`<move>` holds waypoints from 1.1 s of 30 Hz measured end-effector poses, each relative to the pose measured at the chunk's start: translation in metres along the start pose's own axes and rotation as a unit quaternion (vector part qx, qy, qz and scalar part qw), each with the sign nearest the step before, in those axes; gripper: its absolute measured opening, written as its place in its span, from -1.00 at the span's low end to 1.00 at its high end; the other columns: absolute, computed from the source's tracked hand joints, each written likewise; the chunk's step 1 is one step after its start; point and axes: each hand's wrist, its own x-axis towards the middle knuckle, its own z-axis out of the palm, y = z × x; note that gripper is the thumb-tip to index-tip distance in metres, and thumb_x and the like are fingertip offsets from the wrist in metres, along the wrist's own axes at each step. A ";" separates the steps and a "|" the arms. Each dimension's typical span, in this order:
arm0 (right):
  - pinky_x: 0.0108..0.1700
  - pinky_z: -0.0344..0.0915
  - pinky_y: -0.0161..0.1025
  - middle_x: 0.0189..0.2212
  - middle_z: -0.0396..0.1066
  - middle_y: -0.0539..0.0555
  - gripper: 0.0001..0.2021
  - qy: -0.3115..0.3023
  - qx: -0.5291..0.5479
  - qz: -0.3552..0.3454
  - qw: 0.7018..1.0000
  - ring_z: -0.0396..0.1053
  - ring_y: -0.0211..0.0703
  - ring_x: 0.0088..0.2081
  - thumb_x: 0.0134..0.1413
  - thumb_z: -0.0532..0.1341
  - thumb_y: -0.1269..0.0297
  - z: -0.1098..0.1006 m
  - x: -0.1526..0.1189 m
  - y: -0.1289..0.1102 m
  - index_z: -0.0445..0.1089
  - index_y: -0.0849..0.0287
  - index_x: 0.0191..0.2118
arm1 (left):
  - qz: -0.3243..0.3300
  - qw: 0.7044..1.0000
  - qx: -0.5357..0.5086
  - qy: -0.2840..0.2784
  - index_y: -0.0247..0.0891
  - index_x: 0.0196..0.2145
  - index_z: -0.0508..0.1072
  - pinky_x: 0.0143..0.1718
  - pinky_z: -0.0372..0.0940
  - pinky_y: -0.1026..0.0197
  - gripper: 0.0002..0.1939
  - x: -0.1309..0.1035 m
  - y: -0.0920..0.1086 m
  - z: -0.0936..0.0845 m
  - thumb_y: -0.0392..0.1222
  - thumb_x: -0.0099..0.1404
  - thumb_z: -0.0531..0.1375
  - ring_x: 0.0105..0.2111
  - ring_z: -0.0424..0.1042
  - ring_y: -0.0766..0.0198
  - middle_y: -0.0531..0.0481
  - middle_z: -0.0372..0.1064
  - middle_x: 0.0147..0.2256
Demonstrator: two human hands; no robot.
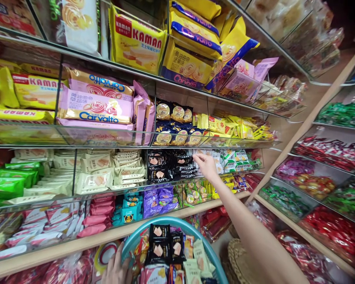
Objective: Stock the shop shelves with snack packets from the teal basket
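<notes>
My left hand [116,266] is at the bottom of the head view, its fingers bent over the left rim of a round teal basin [217,256]. Several snack packets lie in the basin, among them black wafer packets [162,251] and cream packets [192,270]. Stretched toward the shelf, my right hand [207,166] has its fingertips pinched together at the right side of the compartment of black wafer packets [158,159]. White packets [214,154] lie just beyond these fingers. Whatever the pinch holds, if anything, is hidden.
Glass-fronted shelves hold Carvalto packs [96,104], yellow Kaman packs [137,39] and purple packets [159,199]. To the right, an angled rack holds red wrapped sweets [335,232]. A wooden shelf edge [59,244] runs behind the basin. A woven basket [239,256] stands low beside it.
</notes>
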 end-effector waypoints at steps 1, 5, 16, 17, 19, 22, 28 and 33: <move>-0.32 0.31 -0.19 -0.48 0.52 0.09 -0.65 0.009 0.002 0.003 1.000 0.43 -0.05 -0.40 -0.02 0.14 0.02 -0.002 -0.001 -0.002 0.51 0.20 -0.45 | -0.001 1.000 0.002 0.000 -0.14 -0.15 0.54 -0.16 0.35 0.01 -0.65 -0.001 0.001 -0.002 -0.25 0.29 -0.02 0.02 0.34 -0.05 -0.20 0.18 0.21; -0.31 0.33 -0.19 -0.47 0.53 0.09 -0.65 0.041 0.015 0.012 0.999 0.44 -0.06 -0.40 -0.02 0.17 0.00 -0.011 -0.009 -0.009 0.52 0.21 -0.40 | -0.014 1.000 0.012 0.018 -0.17 -0.17 0.54 -0.16 0.33 -0.01 -0.64 -0.003 0.009 -0.007 -0.27 0.31 -0.05 0.00 0.34 -0.05 -0.24 0.18 0.21; -0.17 0.33 -0.11 -0.38 0.55 0.07 -0.74 0.037 0.008 -0.006 0.999 0.46 -0.04 -0.31 0.02 0.23 0.06 -0.050 -0.051 -0.032 0.53 0.15 -0.36 | -0.022 1.000 0.015 0.011 -0.22 -0.15 0.52 -0.08 0.30 -0.06 -0.65 -0.007 0.014 -0.015 -0.29 0.32 -0.05 0.05 0.30 -0.05 -0.22 0.16 0.22; -0.16 0.33 -0.11 -0.36 0.55 0.07 -0.75 0.015 -0.004 -0.019 1.000 0.46 -0.04 -0.30 0.04 0.23 0.07 -0.052 -0.060 -0.036 0.53 0.14 -0.36 | -0.019 1.000 0.012 0.012 -0.22 -0.15 0.51 -0.08 0.30 -0.07 -0.65 -0.006 0.014 -0.015 -0.28 0.32 -0.05 0.04 0.30 -0.05 -0.22 0.16 0.22; -0.17 0.31 -0.12 -0.35 0.54 0.08 -0.76 -0.054 -0.036 -0.054 0.996 0.44 -0.04 -0.28 0.11 0.19 0.09 -0.052 -0.080 -0.042 0.52 0.11 -0.36 | -0.012 1.000 0.008 0.013 -0.24 -0.16 0.51 -0.09 0.31 -0.07 -0.66 -0.006 0.014 -0.016 -0.27 0.33 -0.05 0.04 0.31 -0.06 -0.23 0.15 0.22; -0.18 0.26 -0.11 -0.38 0.51 0.08 -0.73 -0.172 -0.108 -0.101 0.974 0.39 -0.07 -0.32 0.23 0.09 0.13 -0.043 -0.115 -0.044 0.50 0.08 -0.33 | 0.000 1.000 0.006 0.015 -0.24 -0.17 0.51 -0.11 0.32 -0.08 -0.67 -0.005 0.014 -0.017 -0.27 0.33 -0.05 0.04 0.30 -0.08 -0.26 0.15 0.21; -0.11 0.18 -0.13 -0.34 0.47 0.07 -0.73 -0.286 -0.147 -0.102 0.942 0.35 -0.08 -0.25 0.31 0.01 0.24 -0.008 -0.172 -0.030 0.44 0.08 -0.28 | 0.007 1.000 0.013 0.018 -0.25 -0.19 0.51 -0.07 0.31 -0.09 -0.69 -0.005 0.016 -0.018 -0.27 0.34 -0.04 0.05 0.29 -0.09 -0.27 0.14 0.21; -0.29 0.22 -0.29 -0.41 0.44 0.00 -0.75 -0.244 -0.028 0.046 0.968 0.39 -0.15 -0.36 0.30 0.00 0.18 0.019 -0.209 -0.017 0.39 0.08 -0.28 | 0.013 0.999 -0.026 0.044 -0.25 -0.15 0.50 -0.06 0.32 -0.12 -0.69 -0.001 0.006 -0.009 -0.22 0.34 -0.02 0.03 0.32 -0.07 -0.27 0.18 0.16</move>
